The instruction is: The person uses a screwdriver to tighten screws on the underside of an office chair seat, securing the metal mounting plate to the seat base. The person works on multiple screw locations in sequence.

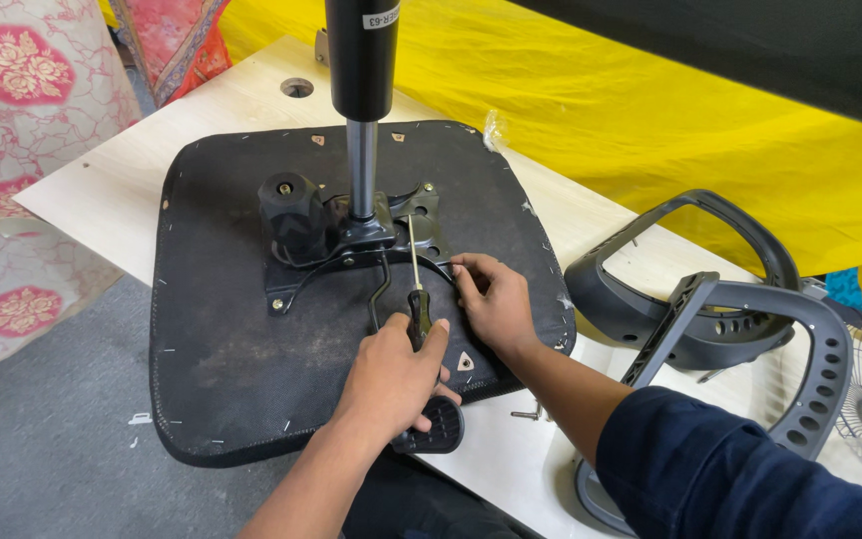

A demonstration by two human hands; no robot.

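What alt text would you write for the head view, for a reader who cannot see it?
A person's left hand holds a screwdriver against the metal mechanism bolted under an upturned black chair seat, while the right hand rests beside it. Grey plastic armrests lie nearby on the wooden table.

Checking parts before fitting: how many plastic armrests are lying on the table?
2: one armrest beside the seat's right edge, the other armrest overlapping it, nearer the fan. More may lie out of frame.
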